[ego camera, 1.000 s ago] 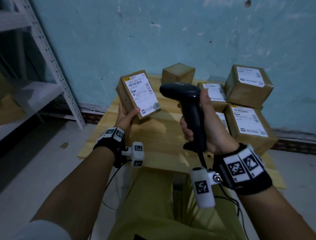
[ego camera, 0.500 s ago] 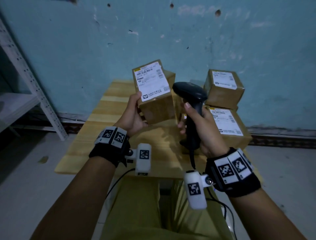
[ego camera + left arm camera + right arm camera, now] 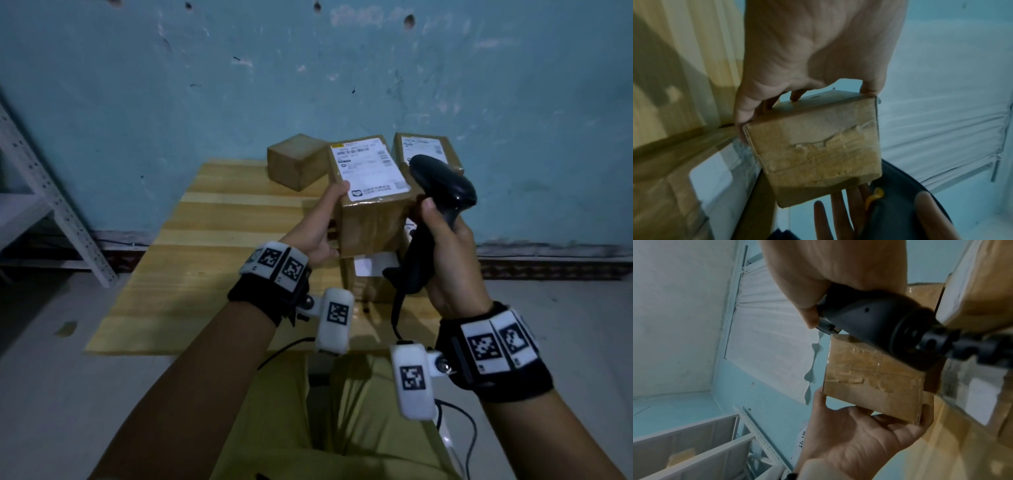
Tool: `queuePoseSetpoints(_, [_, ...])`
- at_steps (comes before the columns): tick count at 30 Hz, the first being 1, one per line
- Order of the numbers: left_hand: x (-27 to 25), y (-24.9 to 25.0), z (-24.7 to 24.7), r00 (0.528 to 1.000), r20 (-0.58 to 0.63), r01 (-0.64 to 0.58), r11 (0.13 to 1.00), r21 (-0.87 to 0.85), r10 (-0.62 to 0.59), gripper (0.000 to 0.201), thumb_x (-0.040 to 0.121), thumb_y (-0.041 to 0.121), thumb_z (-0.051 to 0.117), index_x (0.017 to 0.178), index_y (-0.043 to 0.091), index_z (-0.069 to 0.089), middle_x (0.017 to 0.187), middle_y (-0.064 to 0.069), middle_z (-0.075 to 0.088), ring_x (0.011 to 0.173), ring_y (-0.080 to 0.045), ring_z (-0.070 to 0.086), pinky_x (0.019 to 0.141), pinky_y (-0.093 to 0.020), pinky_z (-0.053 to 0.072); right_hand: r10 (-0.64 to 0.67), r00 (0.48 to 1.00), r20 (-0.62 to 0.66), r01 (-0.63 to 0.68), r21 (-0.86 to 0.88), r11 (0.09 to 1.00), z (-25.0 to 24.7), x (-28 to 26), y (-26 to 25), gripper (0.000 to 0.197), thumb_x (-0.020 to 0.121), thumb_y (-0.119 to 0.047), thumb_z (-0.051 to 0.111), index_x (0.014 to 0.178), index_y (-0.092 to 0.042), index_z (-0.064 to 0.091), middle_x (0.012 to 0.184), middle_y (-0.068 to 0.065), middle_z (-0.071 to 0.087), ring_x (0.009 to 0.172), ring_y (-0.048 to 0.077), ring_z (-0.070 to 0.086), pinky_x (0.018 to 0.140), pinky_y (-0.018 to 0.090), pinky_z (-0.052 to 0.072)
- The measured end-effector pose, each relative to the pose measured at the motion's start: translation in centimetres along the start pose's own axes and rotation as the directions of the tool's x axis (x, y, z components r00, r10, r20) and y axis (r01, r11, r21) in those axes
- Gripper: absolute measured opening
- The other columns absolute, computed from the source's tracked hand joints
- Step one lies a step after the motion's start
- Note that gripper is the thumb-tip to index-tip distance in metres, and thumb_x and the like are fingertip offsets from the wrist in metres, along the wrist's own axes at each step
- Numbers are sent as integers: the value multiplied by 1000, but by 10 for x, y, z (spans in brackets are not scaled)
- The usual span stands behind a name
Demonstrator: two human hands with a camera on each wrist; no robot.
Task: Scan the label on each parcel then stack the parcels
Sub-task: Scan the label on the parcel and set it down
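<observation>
One taped cardboard parcel (image 3: 371,202), centre frame above the stack, sits in my left hand (image 3: 320,236), thumb on its top edge; it looks light and stiff, its tape slick, so I'd keep to the side faces. My right hand (image 3: 445,253) clasps the barcode scanner (image 3: 442,186). Lower left, wooden table (image 3: 205,260); above, blue wall (image 3: 308,85).

We count four parcels (image 3: 371,198), perhaps more hidden behind, one scanner (image 3: 442,186) and two hands (image 3: 317,236).

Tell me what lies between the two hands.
Head view: the labelled parcel, gripped by the left hand, fills the stretch; the right hand holds the scanner beside it.
</observation>
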State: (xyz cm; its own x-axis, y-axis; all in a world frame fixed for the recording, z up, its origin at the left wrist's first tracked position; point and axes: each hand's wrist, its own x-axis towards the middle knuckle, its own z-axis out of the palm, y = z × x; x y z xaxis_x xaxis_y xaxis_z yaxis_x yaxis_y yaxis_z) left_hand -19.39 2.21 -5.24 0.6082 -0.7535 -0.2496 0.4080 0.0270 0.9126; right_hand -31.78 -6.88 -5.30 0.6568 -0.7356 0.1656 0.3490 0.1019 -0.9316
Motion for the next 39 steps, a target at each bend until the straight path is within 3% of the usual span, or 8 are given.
queuePoseSetpoints(3, [2, -5, 13, 1000, 26, -3, 1000, 10, 3, 43, 95, 47, 36, 126, 22, 51, 110, -3, 62, 84, -14, 62, 68, -31, 52, 9, 999, -35, -9, 10, 1000, -8, 1, -2, 34, 96, -18, 47, 129, -12, 50, 111, -1, 66, 93, 3, 67, 68, 12, 51])
queuePoseSetpoints(8, [9, -20, 23, 998, 10, -57, 998, 25, 57, 46, 98, 42, 32, 130, 15, 52, 110, -5, 63, 78, -12, 62, 74, -29, 51, 77, 993, -86, -77, 5, 997, -15, 2, 5, 26, 94, -21, 52, 118, -12, 57, 113, 11, 67, 110, 27, 62, 100, 46, 47])
queuePoseSetpoints(16, [16, -24, 27, 999, 31, -44, 999, -20, 45, 50, 98, 43, 31, 132, 12, 51, 129, -15, 58, 85, -17, 62, 83, -32, 50, 90, 993, -78, -94, -42, 995, -19, 7, 8, 12, 93, -24, 54, 101, -20, 62, 103, 6, 69, 106, 26, 64, 102, 48, 45])
queuePoseSetpoints(27, [15, -21, 22, 999, 17, -52, 999, 16, 51, 46, 99, 40, 32, 131, 12, 49, 98, -2, 61, 80, -13, 59, 76, -30, 48, 2, 998, -61, -11, -147, 989, -15, 5, -7, 36, 90, -34, 56, 121, -16, 56, 104, -1, 68, 97, 11, 64, 82, 26, 49])
queuePoseSetpoints(32, [0, -14, 23, 997, 40, -71, 997, 32, 69, 47, 99, 40, 35, 134, 11, 48, 133, -12, 56, 118, -27, 54, 105, -41, 41, -94, 995, -45, 88, -126, 988, -3, 2, -23, 23, 95, -20, 50, 115, -9, 55, 96, -4, 66, 78, -6, 65, 69, 10, 49])
queuePoseSetpoints(35, [1, -11, 18, 996, 20, -85, 992, 94, 83, 65, 80, 56, 52, 131, 17, 53, 136, -10, 54, 125, -28, 49, 111, -47, 34, -153, 988, -33, 145, -170, 975, 18, 0, -33, 45, 84, -36, 60, 120, -10, 56, 106, 0, 68, 92, 3, 65, 83, 18, 49])
queuePoseSetpoints(37, [-7, 2, 14, 992, -1, -126, 988, 94, 126, 45, 83, 52, 51, 116, 23, 61, 120, -4, 60, 111, -23, 54, 100, -22, 46, -154, 988, 0, 151, -188, 970, 35, -1, -36, 33, 78, -39, 60, 103, -19, 62, 101, -3, 68, 96, 9, 64, 92, 27, 48])
queuePoseSetpoints(39, [-8, 10, 2, 984, -67, -162, 986, 39, 164, 27, 98, 32, 36, 113, 21, 55, 100, 4, 54, 89, -10, 52, 61, -4, 47, -140, 987, 80, 153, -186, 971, 54, -2, -36, 11, 85, -32, 59, 92, -23, 60, 104, 1, 68, 101, 12, 62, 96, 28, 45])
